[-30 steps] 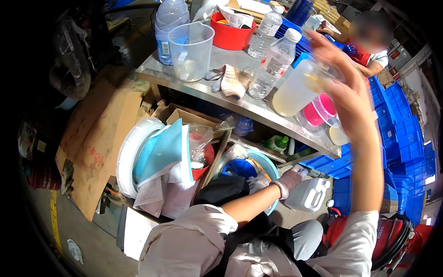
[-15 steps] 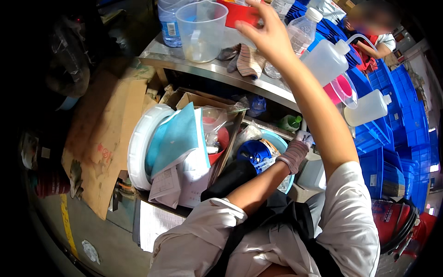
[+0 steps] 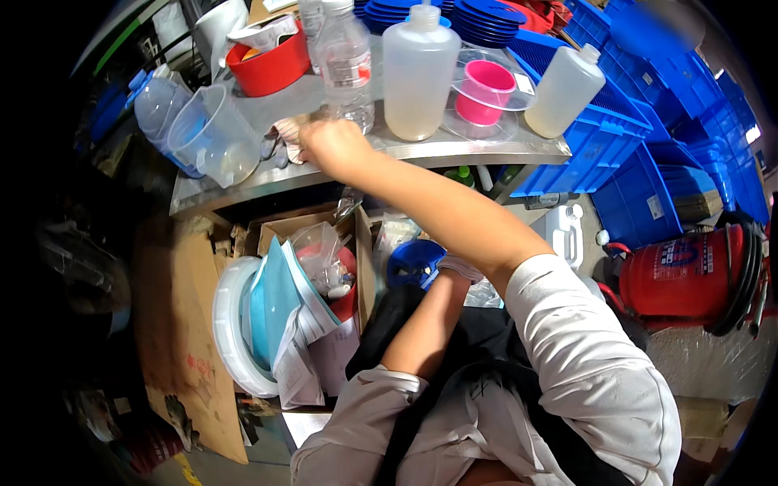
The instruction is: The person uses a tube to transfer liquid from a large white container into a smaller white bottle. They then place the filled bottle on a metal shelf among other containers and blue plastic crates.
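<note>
My right hand (image 3: 334, 147) reaches across to the metal table, its fingers closed on a striped knit glove (image 3: 290, 138) that lies near the front edge. Dark bits sit beside the glove. Behind this hand stands a clear plastic bottle (image 3: 347, 74), and to its left a clear measuring jug (image 3: 212, 146). My left hand (image 3: 460, 266) is down below the table by a blue bowl (image 3: 412, 263). A striped glove cuff shows at its wrist; my right forearm hides most of its fingers.
On the table are a red container (image 3: 274, 71), a white squeeze bottle (image 3: 419, 81), a pink cup (image 3: 485, 91) and another white bottle (image 3: 565, 91). Below stand an open cardboard box (image 3: 366, 267) and a white jug (image 3: 559, 235). Blue crates (image 3: 640, 194) and a red fire extinguisher (image 3: 677, 271) are on the right.
My right hand has come down from above the red container onto the striped glove and closed on it. The view has shifted. My left hand stays low, now mostly behind my right forearm.
</note>
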Demonstrator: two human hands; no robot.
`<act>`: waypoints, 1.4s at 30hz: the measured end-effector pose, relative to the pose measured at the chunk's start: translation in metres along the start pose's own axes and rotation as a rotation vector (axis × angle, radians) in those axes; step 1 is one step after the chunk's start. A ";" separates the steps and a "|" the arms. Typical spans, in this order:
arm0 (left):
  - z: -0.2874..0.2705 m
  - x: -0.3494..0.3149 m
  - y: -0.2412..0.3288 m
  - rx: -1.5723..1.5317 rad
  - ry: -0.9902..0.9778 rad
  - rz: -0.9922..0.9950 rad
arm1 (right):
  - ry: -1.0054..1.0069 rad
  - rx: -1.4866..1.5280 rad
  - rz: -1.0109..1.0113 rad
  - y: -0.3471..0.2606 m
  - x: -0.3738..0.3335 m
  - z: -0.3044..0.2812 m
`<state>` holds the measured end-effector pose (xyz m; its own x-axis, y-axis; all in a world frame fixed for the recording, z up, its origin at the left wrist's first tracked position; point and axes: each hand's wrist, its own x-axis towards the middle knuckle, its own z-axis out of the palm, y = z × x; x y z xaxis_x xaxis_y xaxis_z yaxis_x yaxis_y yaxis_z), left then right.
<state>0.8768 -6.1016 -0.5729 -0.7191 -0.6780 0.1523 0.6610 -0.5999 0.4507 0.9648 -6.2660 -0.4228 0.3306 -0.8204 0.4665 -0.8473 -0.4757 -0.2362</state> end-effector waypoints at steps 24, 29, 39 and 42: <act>-0.045 0.019 -0.018 0.651 0.426 -0.161 | 0.168 -0.357 0.033 0.098 -0.276 -0.112; 0.017 0.038 -0.020 0.590 0.571 -0.261 | 0.280 -0.486 1.171 0.204 -0.486 -0.130; -0.001 0.050 -0.055 0.824 0.492 -0.344 | 0.344 -0.042 1.202 0.206 -0.505 -0.079; -0.023 0.049 -0.068 0.923 0.495 -0.250 | 0.419 0.194 1.178 0.185 -0.491 -0.077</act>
<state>0.8016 -6.1033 -0.6168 -0.5078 -0.8014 -0.3160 -0.0590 -0.3337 0.9408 0.6134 -5.9272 -0.6296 -0.7671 -0.6313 0.1140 -0.4514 0.4049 -0.7951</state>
